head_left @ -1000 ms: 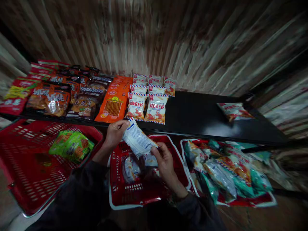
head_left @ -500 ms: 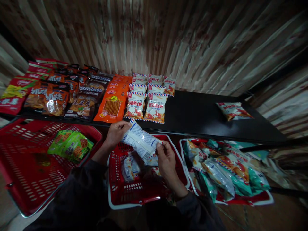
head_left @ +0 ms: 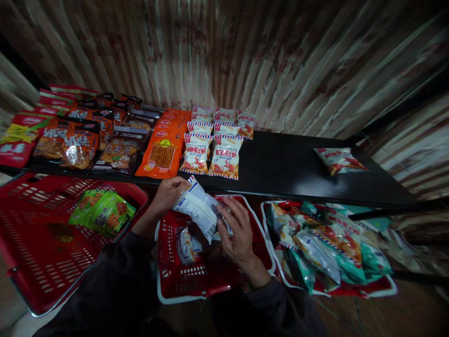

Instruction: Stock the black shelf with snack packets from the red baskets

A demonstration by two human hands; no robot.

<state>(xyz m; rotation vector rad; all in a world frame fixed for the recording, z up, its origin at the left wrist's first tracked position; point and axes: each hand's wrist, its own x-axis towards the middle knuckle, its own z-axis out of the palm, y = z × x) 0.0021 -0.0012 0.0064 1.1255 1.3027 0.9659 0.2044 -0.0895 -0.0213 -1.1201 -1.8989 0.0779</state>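
My left hand (head_left: 166,199) pinches the upper left corner of a white snack bag (head_left: 197,206), whose printed back faces me. At the bag's right end, my right hand (head_left: 240,234) has its fingers stretched apart; the fingertips are at the bag's edge, and I cannot tell whether they touch it. Both hands are above the middle red basket (head_left: 217,292), where another snack bag (head_left: 187,245) lies. Matching white-and-orange snack bags (head_left: 225,157) stand in rows on the black shelf (head_left: 277,161) just beyond.
Orange packets (head_left: 161,150), dark brown bags (head_left: 121,147) and red bags (head_left: 24,135) line the shelf's left side. One snack bag (head_left: 338,160) lies farther right. The left basket (head_left: 42,276) holds green packets (head_left: 103,210); the right basket (head_left: 380,288) is heaped with bags.
My right hand has loosened from the bag's right end and its fingers have spread. The bag's right end has swung downward, while my left hand keeps its pinch.
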